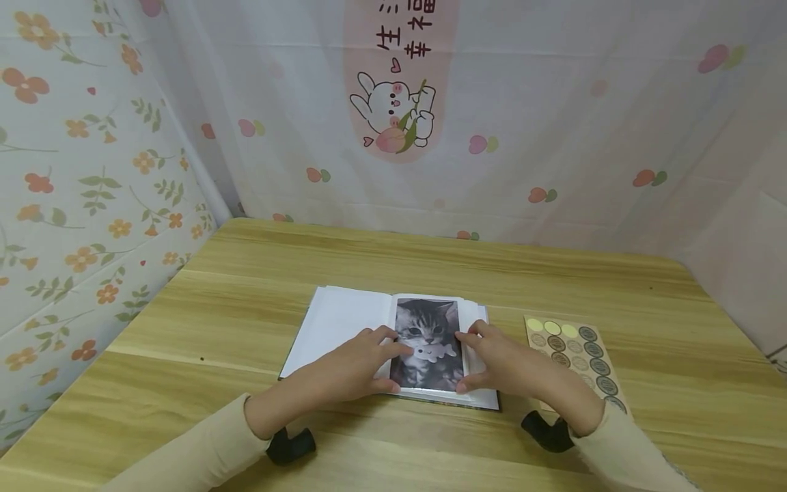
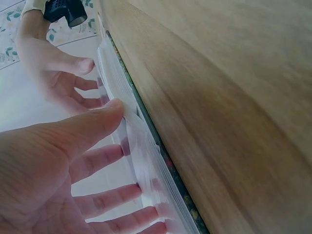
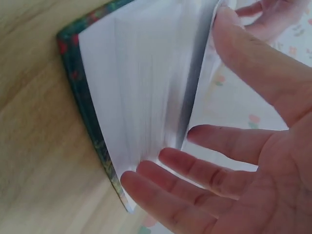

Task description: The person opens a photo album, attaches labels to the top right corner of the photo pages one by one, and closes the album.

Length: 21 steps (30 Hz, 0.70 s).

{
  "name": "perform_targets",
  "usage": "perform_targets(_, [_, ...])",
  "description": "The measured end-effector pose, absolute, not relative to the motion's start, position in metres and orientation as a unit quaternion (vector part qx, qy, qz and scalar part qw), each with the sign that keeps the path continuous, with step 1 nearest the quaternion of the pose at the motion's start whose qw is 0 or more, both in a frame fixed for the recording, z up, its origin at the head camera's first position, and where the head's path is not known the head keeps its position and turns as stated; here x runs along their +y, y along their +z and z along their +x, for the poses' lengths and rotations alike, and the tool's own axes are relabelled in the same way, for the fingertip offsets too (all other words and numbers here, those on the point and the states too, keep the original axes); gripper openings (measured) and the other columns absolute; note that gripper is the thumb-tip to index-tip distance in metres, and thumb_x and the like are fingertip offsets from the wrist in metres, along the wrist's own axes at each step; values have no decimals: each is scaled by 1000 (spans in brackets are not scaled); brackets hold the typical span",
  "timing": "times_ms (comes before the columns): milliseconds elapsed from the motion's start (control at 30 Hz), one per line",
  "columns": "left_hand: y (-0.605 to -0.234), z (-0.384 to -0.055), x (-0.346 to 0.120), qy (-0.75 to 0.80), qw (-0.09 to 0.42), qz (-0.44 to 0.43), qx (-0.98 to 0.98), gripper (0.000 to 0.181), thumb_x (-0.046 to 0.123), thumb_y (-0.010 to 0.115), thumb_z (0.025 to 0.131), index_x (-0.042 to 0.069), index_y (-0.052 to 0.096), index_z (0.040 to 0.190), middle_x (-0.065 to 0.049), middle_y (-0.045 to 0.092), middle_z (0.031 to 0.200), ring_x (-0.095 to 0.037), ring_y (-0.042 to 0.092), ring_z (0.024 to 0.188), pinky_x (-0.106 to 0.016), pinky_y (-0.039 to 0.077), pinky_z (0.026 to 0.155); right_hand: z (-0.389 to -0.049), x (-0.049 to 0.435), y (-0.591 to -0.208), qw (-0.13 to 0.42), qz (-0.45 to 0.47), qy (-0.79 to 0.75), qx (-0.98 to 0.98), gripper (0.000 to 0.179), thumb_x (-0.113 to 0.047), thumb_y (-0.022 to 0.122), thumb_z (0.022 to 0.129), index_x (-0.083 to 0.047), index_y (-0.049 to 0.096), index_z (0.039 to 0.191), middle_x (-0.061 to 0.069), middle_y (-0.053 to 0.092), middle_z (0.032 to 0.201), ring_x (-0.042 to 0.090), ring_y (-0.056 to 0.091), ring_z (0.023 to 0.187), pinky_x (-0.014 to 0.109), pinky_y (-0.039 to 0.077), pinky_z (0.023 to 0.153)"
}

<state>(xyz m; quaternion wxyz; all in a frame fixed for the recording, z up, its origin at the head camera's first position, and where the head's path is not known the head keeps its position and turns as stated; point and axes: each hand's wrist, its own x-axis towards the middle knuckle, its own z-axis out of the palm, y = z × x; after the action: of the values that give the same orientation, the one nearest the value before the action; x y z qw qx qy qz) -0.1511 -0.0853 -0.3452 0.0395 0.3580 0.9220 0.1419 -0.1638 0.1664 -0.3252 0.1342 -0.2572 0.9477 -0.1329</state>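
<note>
Head view: wooden table [image 1: 246,321], floral curtains [image 1: 92,171].

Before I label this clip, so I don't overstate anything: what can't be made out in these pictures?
- Sticker sheet: prints too small in the head view; near end hidden by the right hand.
- Cat photo: middle covered by fingers of the left hand.
- Book: pages blurred in both wrist views; no text readable.
</note>
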Motion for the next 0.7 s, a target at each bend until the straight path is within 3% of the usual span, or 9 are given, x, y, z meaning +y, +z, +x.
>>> perform_targets(100, [-346, -151, -85, 139, 39, 357, 923, 51, 35, 69, 82, 14, 56, 126, -14, 52, 125, -31, 52, 108, -39, 45, 92, -165, 170, -323, 131, -260, -140, 946, 81, -44, 73, 74, 1, 45, 135, 13, 50, 117, 15, 51, 89, 32, 48, 75])
perform_targets(267, [-346, -151, -85, 139, 42, 354, 924, 52, 36, 69, 82, 15, 55, 127, -14, 51, 126, -31, 52, 109, -39, 45, 93, -171, 180, -318, 131, -251, -147, 948, 72, -35, 71, 79, 0, 43, 136, 15, 50, 119, 13, 52, 78, 30, 48, 71])
perform_targets(500, [-347, -150, -86, 136, 37, 357, 923, 52, 36, 69, 82, 15, 55, 127, -14, 51, 126, -30, 52, 108, -38, 45, 92, -182, 205, -309, 110, -238, -153, 953, 59, -23, 68, 84, 1, 46, 133, 24, 49, 124, 35, 56, 105, 47, 49, 84])
perform_targets(700, [-347, -151, -85, 134, 37, 356, 924, 52, 36, 69, 82, 15, 55, 127, -12, 51, 125, -29, 52, 108, -38, 45, 92, -195, 238, -310, 88, -229, -158, 956, 52, -16, 66, 86, 3, 47, 131, 26, 48, 126, 40, 54, 106, 50, 49, 82])
